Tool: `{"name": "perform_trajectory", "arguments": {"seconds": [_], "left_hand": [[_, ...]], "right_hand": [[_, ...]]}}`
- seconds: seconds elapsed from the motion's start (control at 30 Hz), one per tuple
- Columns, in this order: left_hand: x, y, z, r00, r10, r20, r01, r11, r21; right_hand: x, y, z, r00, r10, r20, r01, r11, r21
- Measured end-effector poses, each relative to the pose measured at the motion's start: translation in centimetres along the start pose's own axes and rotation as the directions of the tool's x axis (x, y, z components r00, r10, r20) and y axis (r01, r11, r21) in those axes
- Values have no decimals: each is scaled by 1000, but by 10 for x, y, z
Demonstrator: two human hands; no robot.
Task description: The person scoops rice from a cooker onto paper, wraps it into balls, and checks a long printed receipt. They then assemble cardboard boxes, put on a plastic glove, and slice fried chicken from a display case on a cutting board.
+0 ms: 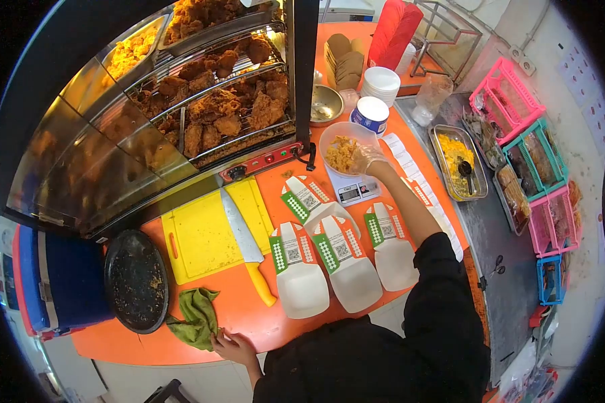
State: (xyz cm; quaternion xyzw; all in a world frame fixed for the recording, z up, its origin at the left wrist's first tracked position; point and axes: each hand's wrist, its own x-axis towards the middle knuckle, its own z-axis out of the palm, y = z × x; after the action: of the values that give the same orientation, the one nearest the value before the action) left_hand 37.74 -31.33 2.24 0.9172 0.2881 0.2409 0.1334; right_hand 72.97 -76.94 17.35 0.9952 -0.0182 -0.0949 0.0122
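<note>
My right hand, in a clear plastic glove, reaches into a translucent bowl of shredded fried chicken. Its fingertips are lost against the bowl and food. The bowl sits on a white digital scale. Down at the front table edge, my left hand rests with fingers extended beside a crumpled green cloth, fingertips at the cloth's edge. Between the hands stand several open paper food boxes with green and orange printed flaps.
A large knife with a yellow handle lies across the yellow cutting board. Left of it is a black round tray. The heated display case holds fried chicken. A metal tray of yellow food and coloured baskets line the right.
</note>
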Motion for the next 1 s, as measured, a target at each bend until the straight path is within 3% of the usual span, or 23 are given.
{"name": "perform_trajectory", "arguments": {"seconds": [0.1,0.17,0.2,0.23,0.27,0.3,0.33,0.37,0.4,0.43,0.47,0.5,0.53,0.57,0.63,0.7,0.77,0.8,1.0], "left_hand": [[1,4,-3,1000,-6,3,6,1000,9],[1,3,-4,1000,-14,17,13,1000,15],[0,1,-3,1000,-13,20,13,1000,-5],[0,0,-2,1000,-13,21,13,1000,-26],[0,1,-4,1000,-18,18,18,999,-29],[1,4,-6,1000,-8,4,8,999,-40],[3,8,-7,1000,1,-15,-1,999,-51],[5,10,-8,999,-12,-31,10,998,-57],[5,11,-10,1000,-3,-22,2,998,-57],[5,12,-11,1000,9,-11,-9,998,-55],[5,13,-10,1000,1,-20,-2,998,-55],[5,14,-10,1000,-5,-11,5,998,-55],[6,13,-11,1000,-8,-2,8,999,-54],[6,13,-12,1000,-7,-7,7,999,-49],[5,12,-12,1000,2,6,-2,999,-51],[5,7,-4,1000,4,0,-4,999,-54],[3,6,-7,1000,-17,23,19,997,-71],[3,5,-8,1000,-12,26,14,998,-65],[2,5,-8,998,-40,51,42,999,-30]], "right_hand": [[15,8,3,1000,-2,-8,2,1000,-16],[26,19,-4,998,44,-43,-35,984,177],[26,24,-3,998,41,-43,-33,984,175],[12,22,-19,997,64,33,-69,727,683],[-1,18,-32,993,40,108,-114,235,965],[-6,13,-40,994,34,100,-105,242,965],[-7,4,-48,976,-93,-198,218,498,839],[-7,-9,-56,854,-290,-432,505,658,558],[-7,-23,-62,651,-517,-555,699,694,174],[-11,-39,-71,408,-730,-548,759,605,-240],[-34,-72,-104,486,-598,-638,845,507,168],[-58,-110,-143,601,-462,-652,797,282,535],[-53,-129,-163,389,-511,-767,886,435,160],[-42,-144,-185,161,-592,-790,813,534,-234],[-41,-176,-240,182,-763,-620,590,589,-552],[-6,-209,-270,298,-619,-727,645,692,-324],[13,-230,-280,265,-466,-844,454,833,-318],[16,-230,-278,270,-460,-846,454,836,-310],[1,-213,-287,601,-283,-747,451,892,25]]}}
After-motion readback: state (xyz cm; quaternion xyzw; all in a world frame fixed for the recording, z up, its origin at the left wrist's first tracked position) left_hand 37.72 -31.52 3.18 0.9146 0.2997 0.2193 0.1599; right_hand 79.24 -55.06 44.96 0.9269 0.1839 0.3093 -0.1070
